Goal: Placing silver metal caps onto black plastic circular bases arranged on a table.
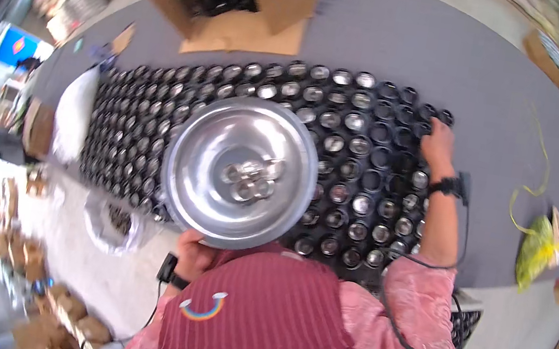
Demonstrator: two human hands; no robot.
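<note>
A wide, shiny metal bowl (207, 127) is held over the near part of the table, covering some of the things beneath. My left hand (193, 257) grips its near rim from below, with most fingers hidden. Several small, round, silvery or clear pieces (250, 179) lie at the bottom of the bowl. Around it stand rows of small black round cups (353, 143), many with something shiny inside. At the far right corner of the rows, my right hand (437, 146) reaches down onto the cups, its fingers drawn together; what they pinch is too small to make out.
An opened cardboard box (280, 1) with black items inside stands at the back of the grey table (402, 34). A white bag (75, 115) lies at the left. A yellow-green bag (534, 249) and thin yellow cord lie right. Cables run along my right arm.
</note>
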